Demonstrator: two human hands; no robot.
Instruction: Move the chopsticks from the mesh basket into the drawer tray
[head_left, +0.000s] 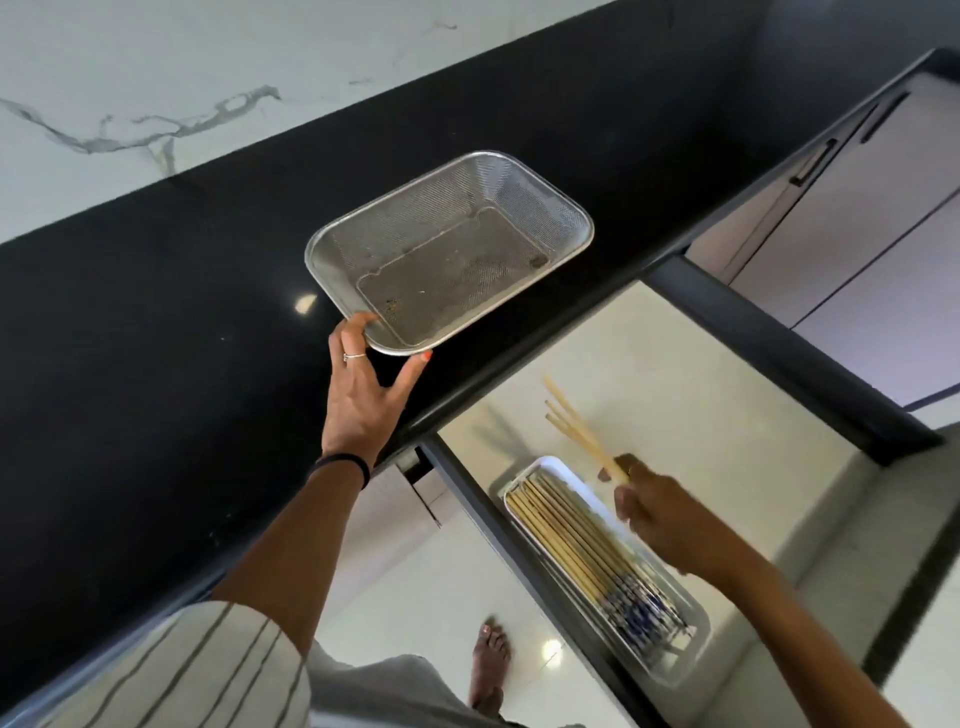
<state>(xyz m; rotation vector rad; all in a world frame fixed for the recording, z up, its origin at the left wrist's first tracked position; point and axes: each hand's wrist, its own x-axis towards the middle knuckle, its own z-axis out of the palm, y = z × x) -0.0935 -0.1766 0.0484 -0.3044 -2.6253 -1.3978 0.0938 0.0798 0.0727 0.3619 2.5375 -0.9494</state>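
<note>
Left hand (363, 400) fingers gripping one basket (447, 249), right hand (660, 512) fingers pinching three chopsticks (576, 423) over one tray (691, 629).

Bright, even daylight — a small glare spot on the black counter (305, 303), blurred right hand (655, 512), wide-angle bending at edges.

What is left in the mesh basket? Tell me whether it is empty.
Empty of chopsticks: the mesh basket shows only bare mesh with a few dark specks. The last chopsticks are in the right hand.
</note>
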